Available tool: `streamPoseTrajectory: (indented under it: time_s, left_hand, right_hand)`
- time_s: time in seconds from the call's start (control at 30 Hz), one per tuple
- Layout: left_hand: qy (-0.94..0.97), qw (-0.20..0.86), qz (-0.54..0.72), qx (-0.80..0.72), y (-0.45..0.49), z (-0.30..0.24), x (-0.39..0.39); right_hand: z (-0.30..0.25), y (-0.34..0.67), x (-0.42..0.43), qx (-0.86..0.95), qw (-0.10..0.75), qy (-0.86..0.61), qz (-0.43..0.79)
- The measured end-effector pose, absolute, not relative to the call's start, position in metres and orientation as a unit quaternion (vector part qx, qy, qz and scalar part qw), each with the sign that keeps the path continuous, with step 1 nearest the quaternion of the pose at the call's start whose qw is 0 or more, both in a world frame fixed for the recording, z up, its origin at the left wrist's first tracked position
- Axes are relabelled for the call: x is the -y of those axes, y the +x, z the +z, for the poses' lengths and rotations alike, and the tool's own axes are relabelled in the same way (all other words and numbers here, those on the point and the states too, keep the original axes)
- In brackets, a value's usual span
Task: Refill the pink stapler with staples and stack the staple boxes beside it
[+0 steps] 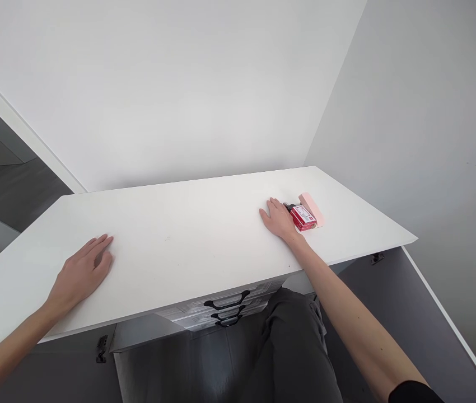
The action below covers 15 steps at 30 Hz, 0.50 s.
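My left hand [80, 271] lies on the left part of the white cabinet top [187, 240], fingers stretched out and the thumb apart, holding nothing. Farther right, my right hand [278, 218] rests flat on the same surface with its fingers spread. Just beside it sits a small red and white box [304, 217]. A black object [289, 206], too small to make out, pokes out between that hand and the box. Against the box's right side is a pale pink strip-like piece [311, 208].
Below the top's front edge are drawers with black handles [227, 302]. Open cabinet doors stand at the left [65, 369] and right [389, 313], with hinges showing. White walls rise behind and to the right. A doorway [19, 179] is at far left.
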<state>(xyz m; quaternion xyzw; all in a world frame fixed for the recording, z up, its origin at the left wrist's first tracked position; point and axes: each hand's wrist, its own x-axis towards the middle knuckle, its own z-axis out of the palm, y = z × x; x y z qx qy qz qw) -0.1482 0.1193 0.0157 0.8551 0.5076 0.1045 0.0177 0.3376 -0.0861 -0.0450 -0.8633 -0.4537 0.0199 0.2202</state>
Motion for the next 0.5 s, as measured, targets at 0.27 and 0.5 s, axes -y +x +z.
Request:
streamPoseTrajectory:
  time_s: [0.27,0.5]
  left_hand:
    - [0.857,0.010,0.103,-0.505,-0.151,0.017,-0.123]
    - [0.849,-0.003,0.093,-0.519,-0.135,0.010,-0.117]
  right_hand:
    - [-0.043,0.329,0.090,0.489,0.219,-0.844,0.020]
    - [-0.042,0.324,0.091,0.503,0.220,-0.835,0.029]
